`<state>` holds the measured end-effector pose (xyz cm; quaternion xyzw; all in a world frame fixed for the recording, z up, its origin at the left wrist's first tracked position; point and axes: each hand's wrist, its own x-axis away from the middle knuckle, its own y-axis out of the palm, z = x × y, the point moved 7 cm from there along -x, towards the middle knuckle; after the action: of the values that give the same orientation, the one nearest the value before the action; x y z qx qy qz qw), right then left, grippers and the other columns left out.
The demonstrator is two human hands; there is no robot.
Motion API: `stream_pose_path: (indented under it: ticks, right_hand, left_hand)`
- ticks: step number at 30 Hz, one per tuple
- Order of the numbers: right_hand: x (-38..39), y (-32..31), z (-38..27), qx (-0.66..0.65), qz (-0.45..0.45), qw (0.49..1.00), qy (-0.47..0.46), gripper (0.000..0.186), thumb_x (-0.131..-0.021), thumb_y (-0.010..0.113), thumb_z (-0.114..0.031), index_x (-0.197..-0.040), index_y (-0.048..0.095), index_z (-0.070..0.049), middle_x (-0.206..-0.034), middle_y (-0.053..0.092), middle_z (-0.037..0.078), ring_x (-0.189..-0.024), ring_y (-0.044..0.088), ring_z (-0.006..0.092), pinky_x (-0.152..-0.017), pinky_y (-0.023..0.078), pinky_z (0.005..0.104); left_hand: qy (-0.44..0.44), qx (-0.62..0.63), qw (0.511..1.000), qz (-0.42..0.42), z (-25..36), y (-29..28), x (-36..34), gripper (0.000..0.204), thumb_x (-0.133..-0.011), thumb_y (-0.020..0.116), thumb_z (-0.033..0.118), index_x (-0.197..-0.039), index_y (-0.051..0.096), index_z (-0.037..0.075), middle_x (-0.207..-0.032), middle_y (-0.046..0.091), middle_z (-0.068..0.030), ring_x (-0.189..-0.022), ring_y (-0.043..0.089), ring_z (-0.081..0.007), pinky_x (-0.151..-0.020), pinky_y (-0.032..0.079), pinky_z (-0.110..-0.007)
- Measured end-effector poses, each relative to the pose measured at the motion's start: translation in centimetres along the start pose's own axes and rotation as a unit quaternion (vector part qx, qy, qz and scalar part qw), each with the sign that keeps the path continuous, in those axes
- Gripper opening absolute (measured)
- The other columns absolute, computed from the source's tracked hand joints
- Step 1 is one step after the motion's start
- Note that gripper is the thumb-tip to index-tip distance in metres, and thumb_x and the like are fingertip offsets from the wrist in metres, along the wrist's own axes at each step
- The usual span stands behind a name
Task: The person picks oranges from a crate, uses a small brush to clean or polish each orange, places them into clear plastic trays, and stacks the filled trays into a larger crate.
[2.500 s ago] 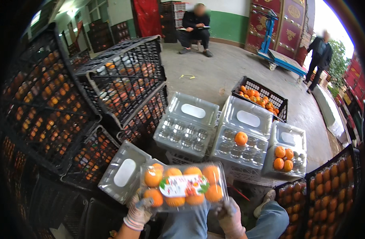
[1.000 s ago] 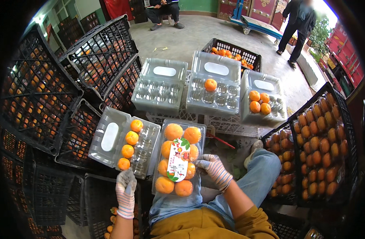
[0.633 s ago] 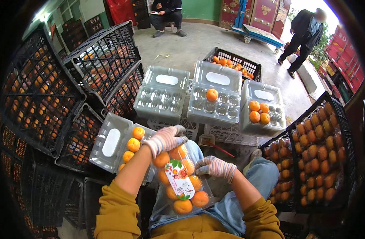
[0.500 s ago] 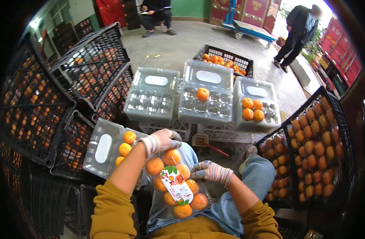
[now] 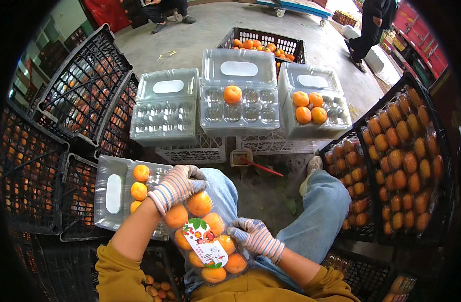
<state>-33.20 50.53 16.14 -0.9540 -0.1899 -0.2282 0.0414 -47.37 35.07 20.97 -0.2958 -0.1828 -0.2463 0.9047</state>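
A closed clear plastic clamshell pack of orange fruit, persimmons by the look (image 5: 227, 243), rests on my lap with a white, leafy printed label (image 5: 205, 242) on its lid. My left hand (image 5: 176, 187), in a striped knit glove, curls over the pack's far end. At its right edge, the bent fingers of my gloved right hand (image 5: 256, 238) press against the plastic. Beyond my left forearm lies an open clear clamshell (image 5: 103, 204) with several orange fruits in its cups, partly covered by that arm.
Three stacks of open clamshells (image 5: 166, 123) stand ahead on white crates (image 5: 192, 153); two have fruit in the top tray. A black crate of loose fruit (image 5: 270, 38) sits behind them. Fruit-filled black crates flank me (image 5: 84, 95). A red-handled tool (image 5: 263, 167) lies on the floor.
My view has tilted downward, so the surroundings sit higher in the picture. Both hands stay on the pack, which appears a little farther left. The standing person at the far right has shifted.
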Motion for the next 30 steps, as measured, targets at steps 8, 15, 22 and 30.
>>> stream_pose_path:
  ticks: [8, 15, 22, 30]
  right_hand:
    - [1.0, 0.4, -2.1, 0.14, 0.138, 0.972, -0.129, 0.018, -0.077, 0.056, -0.018, -0.077, 0.06, -0.001, -0.065, 0.057, 0.015, -0.056, 0.057, 0.023, -0.054, 0.045, 0.0323]
    - [-0.5, 0.5, -0.7, 0.049, 0.065, 0.995, -0.051, 0.02, -0.082, 0.055, -0.018, -0.088, 0.061, 0.0, -0.073, 0.06, 0.009, -0.068, 0.056, 0.0133, -0.063, 0.045, 0.0268]
    - [1.1, 0.8, 2.3, -0.154, 0.085, 0.984, -0.013, 0.019, -0.087, 0.054, -0.021, -0.093, 0.057, -0.003, -0.08, 0.055, -0.002, -0.073, 0.046, 0.0044, -0.065, 0.041, 0.0193]
    - [-0.2, 1.8, 1.7, -0.056, 0.116, 0.988, -0.09, 0.023, -0.082, 0.055, -0.024, -0.087, 0.06, -0.002, -0.076, 0.06, 0.012, -0.07, 0.056, 0.0158, -0.067, 0.045, 0.0299]
  left_hand:
    - [-0.004, -0.054, 0.998, 0.018, -2.2, 0.5, -1.0, 0.022, -0.065, 0.064, 0.022, -0.077, 0.062, 0.004, -0.07, 0.062, -0.0089, -0.065, 0.058, -0.0149, -0.064, 0.046, -0.028]
    - [0.087, -0.049, 0.994, 0.048, 0.6, -1.5, 1.3, 0.028, -0.073, 0.062, 0.014, -0.097, 0.06, 0.0, -0.087, 0.063, -0.0108, -0.08, 0.058, -0.0128, -0.073, 0.047, -0.026]
    - [0.134, 0.307, 0.856, 0.394, -6.2, -2.4, 11.5, 0.045, -0.079, 0.064, 0.021, -0.112, 0.046, -0.003, -0.094, 0.054, -0.0043, -0.084, 0.053, -0.0097, -0.077, 0.043, -0.021]
    - [0.146, 0.417, 0.838, 0.32, -6.0, 9.1, 18.3, 0.06, -0.076, 0.066, 0.019, -0.122, 0.035, -0.004, -0.118, 0.046, -0.0093, -0.106, 0.045, -0.0164, -0.094, 0.035, -0.03]
